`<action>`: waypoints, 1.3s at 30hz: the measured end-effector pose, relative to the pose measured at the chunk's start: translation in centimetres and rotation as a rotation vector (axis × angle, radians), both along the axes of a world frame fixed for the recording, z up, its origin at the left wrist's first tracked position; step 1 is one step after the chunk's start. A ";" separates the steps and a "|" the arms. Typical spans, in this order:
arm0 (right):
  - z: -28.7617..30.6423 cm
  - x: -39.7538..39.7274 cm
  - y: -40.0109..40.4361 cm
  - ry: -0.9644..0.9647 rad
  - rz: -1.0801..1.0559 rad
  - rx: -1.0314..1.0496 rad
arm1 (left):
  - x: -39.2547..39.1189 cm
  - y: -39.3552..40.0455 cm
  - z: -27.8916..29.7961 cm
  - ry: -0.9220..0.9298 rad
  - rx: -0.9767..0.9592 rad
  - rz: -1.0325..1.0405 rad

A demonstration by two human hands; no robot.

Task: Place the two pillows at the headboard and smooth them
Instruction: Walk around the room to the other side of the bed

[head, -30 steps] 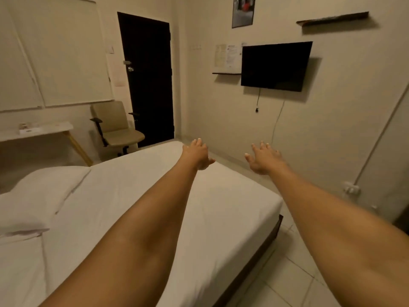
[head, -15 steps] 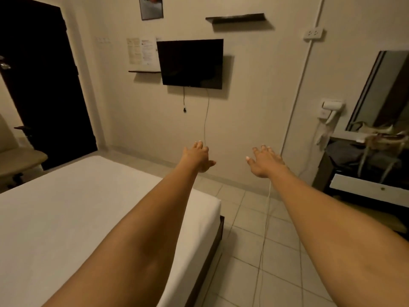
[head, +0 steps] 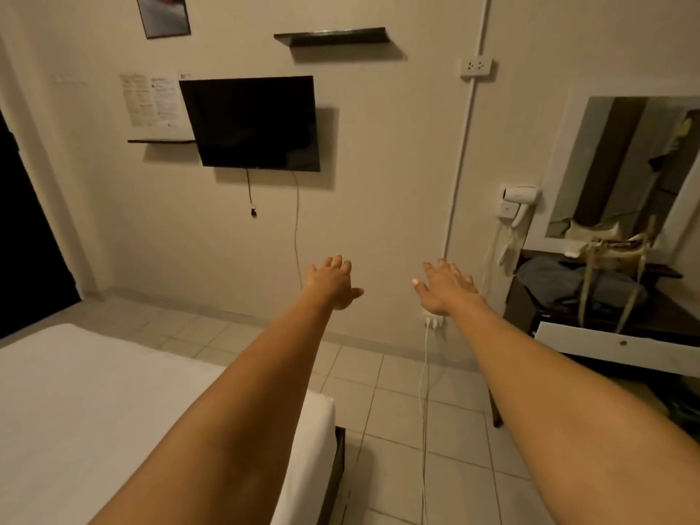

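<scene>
Pillows: none in view. Left hand and right hand outstretched, fingers spread, empty, likely reaching. Bed near left.

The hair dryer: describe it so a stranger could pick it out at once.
Start at the black television on the far wall and look right, past the pipe, to the mirror. Just left of its lower corner hangs the hair dryer, white, nozzle sideways, the only wall fixture with a coiled cord dangling below.

You face a beige wall with a dark television; a white bed lies near left, tiled floor right, mirror far right.
</scene>
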State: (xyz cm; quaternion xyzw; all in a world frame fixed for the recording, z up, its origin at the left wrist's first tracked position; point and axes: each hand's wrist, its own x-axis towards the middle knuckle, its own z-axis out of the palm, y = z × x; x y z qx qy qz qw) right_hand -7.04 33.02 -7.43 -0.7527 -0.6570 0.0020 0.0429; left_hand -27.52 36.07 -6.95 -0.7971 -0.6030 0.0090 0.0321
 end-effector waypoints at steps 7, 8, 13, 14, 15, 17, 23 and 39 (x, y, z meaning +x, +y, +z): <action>0.7 6.0 12.2 -0.020 0.017 0.028 | 6.6 11.5 0.5 -0.016 0.034 0.016; 0.9 6.9 14.0 -0.023 0.024 0.034 | 7.5 13.1 0.6 -0.017 0.037 0.027; 2.2 10.7 22.7 -0.032 0.064 0.028 | 11.4 21.1 1.4 -0.040 0.038 0.071; 2.4 11.3 24.4 -0.034 0.075 0.034 | 11.9 22.7 1.7 -0.042 0.042 0.078; 2.6 11.7 26.2 -0.031 0.087 0.039 | 12.4 24.2 1.9 -0.041 0.045 0.083; 2.7 12.4 29.5 -0.030 0.110 0.043 | 13.1 27.2 1.9 -0.034 0.046 0.095; 1.6 13.0 39.4 -0.006 0.144 0.014 | 13.5 36.7 0.9 0.003 0.036 0.154; -0.2 5.9 69.9 0.020 0.221 -0.036 | 7.0 66.2 -0.4 0.007 0.005 0.231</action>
